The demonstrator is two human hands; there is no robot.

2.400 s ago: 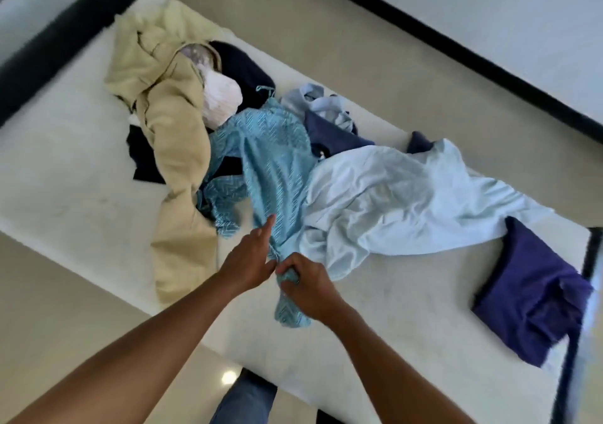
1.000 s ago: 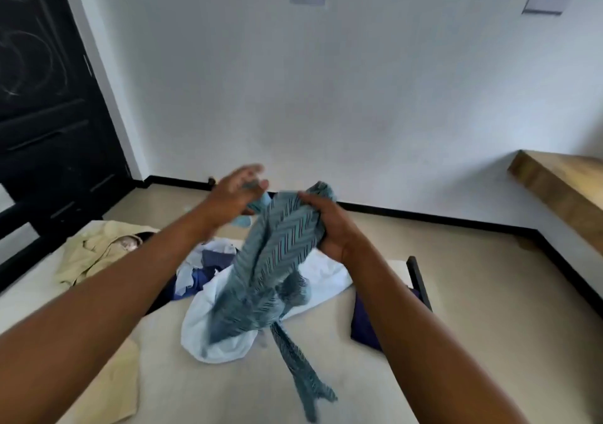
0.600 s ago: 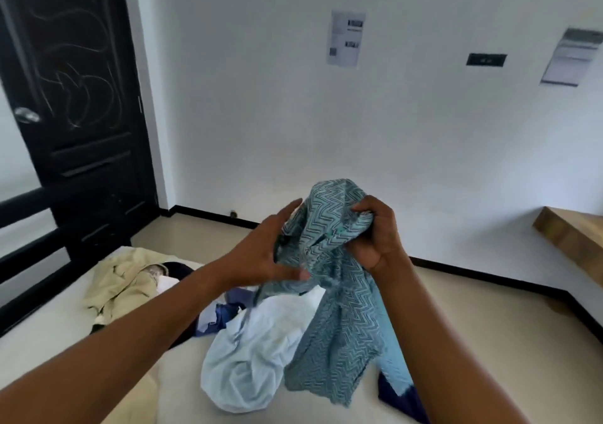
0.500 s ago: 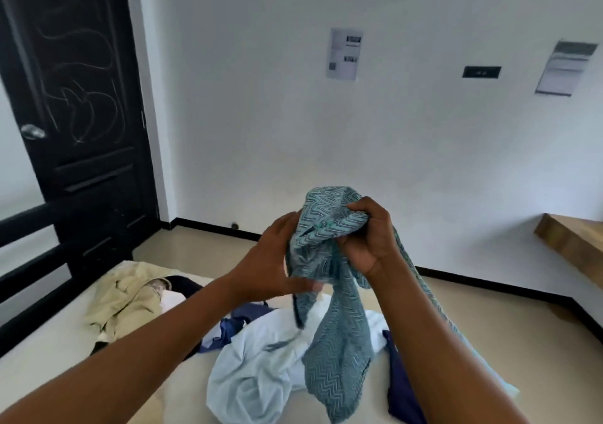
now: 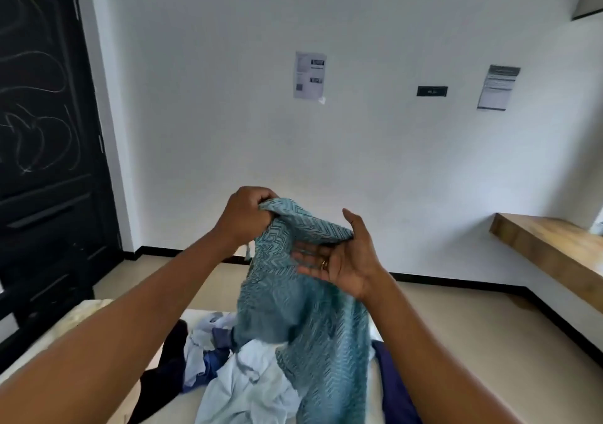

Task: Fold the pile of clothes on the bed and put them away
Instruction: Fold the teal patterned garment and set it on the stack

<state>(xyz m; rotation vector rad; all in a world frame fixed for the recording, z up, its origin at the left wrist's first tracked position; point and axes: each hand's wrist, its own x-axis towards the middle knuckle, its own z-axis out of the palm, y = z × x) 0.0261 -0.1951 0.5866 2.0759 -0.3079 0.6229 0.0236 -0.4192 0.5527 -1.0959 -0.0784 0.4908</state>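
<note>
Black door, far left. Left hand, raised above the bed, fingers curled tight round the top edge of the teal zigzag garment, which hung down in front of the pile of clothes lying there. Right hand, palm showing, fingers straight and spread against the cloth, thumb apart, clasping nothing. Wooden ledge, far right by the wall.

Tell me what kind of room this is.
Probably a sparsely furnished bedroom: a bare mattress piled with loose clothes, a black panelled door, and a wooden wall shelf.
</note>
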